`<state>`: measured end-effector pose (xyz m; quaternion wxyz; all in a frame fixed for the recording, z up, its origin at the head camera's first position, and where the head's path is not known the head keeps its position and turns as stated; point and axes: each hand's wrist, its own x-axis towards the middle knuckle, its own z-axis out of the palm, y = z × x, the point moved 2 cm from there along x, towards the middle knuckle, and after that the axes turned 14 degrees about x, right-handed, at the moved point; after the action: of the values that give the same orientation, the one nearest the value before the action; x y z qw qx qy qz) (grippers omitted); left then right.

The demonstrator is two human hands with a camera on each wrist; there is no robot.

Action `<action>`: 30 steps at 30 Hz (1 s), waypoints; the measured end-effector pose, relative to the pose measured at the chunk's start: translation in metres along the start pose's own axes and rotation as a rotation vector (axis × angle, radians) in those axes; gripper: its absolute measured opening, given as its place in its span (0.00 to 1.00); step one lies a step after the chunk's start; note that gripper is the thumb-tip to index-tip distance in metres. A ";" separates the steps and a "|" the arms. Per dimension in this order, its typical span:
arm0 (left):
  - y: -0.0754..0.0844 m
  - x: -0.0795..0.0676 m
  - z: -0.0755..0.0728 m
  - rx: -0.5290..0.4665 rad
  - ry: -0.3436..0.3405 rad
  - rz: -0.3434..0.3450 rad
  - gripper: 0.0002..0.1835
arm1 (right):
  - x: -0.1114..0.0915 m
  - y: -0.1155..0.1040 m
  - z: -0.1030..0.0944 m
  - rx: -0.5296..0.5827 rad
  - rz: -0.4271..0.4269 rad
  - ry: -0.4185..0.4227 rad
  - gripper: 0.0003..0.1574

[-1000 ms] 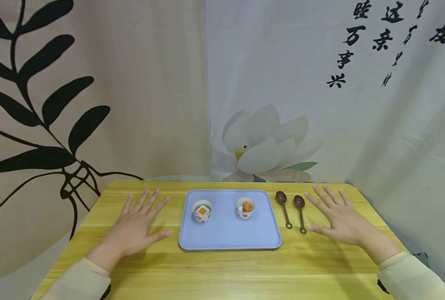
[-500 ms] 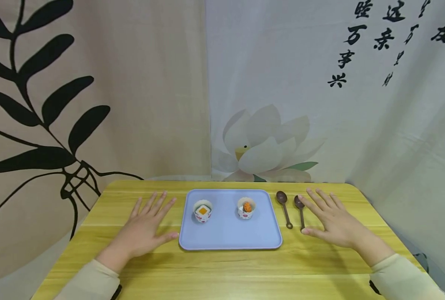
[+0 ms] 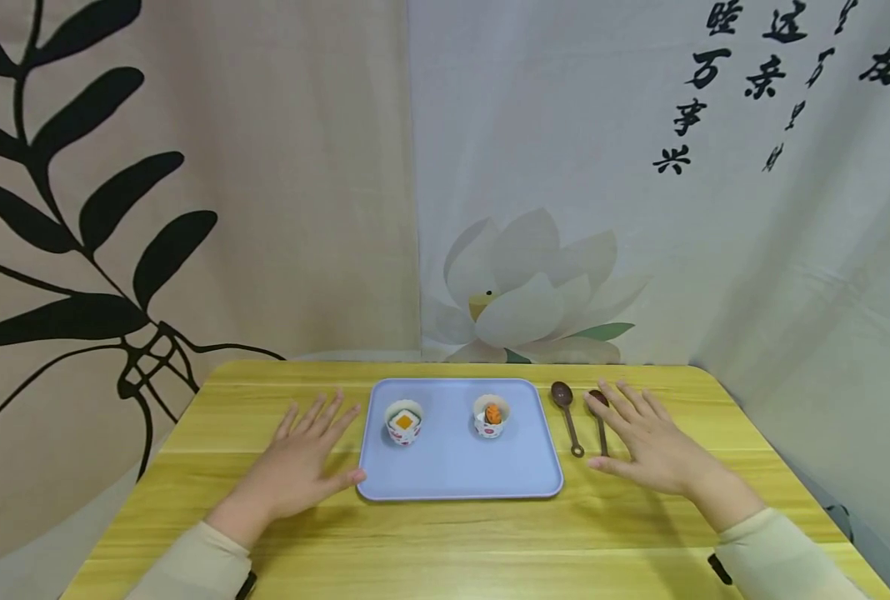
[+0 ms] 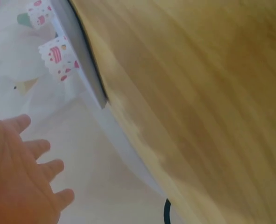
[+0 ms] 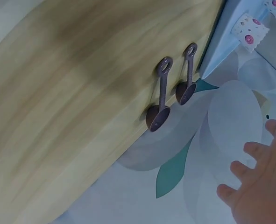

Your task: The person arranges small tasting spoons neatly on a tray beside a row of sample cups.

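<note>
On a wooden table lies a pale blue tray (image 3: 460, 471) bearing two patterned paper cups. The left cup (image 3: 404, 423) holds a white piece with a yellow square; the right cup (image 3: 492, 417) holds something orange. My left hand (image 3: 291, 471), fingers spread, is beside the tray's left side, its thumb tip overlapping the edge in the head view; contact cannot be told. Two brown spoons lie right of the tray: the nearer-to-tray spoon (image 3: 567, 417) and the outer spoon (image 5: 163, 88). My right hand (image 3: 655, 446) is spread at the outer spoon, partly covering it in the head view, holding nothing.
The yellow wooden table (image 3: 452, 550) ends at a back edge against a hanging cloth (image 3: 325, 208) printed with leaves, a lotus and writing. Slanted cloth also hangs at the right side.
Both hands have moved inward: the left hand rightward to the tray's edge, the right hand leftward over the outer spoon. Tray, cups and spoons stay in place.
</note>
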<state>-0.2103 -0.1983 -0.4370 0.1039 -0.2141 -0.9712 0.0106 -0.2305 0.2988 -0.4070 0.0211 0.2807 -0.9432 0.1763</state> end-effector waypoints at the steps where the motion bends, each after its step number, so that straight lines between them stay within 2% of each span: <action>1: 0.001 0.000 0.001 -0.002 0.003 0.002 0.48 | 0.001 -0.001 0.001 0.006 0.002 0.001 0.55; 18: 0.008 0.004 0.014 -0.014 -0.024 0.006 0.48 | 0.011 -0.009 0.021 0.009 -0.023 -0.020 0.56; 30: 0.009 0.004 0.013 -0.018 -0.104 0.012 0.48 | 0.017 -0.013 0.035 -0.028 -0.053 -0.063 0.57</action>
<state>-0.2128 -0.1877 -0.4498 0.0515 -0.2198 -0.9741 0.0138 -0.2362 0.2682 -0.4330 0.0002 0.3108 -0.9380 0.1535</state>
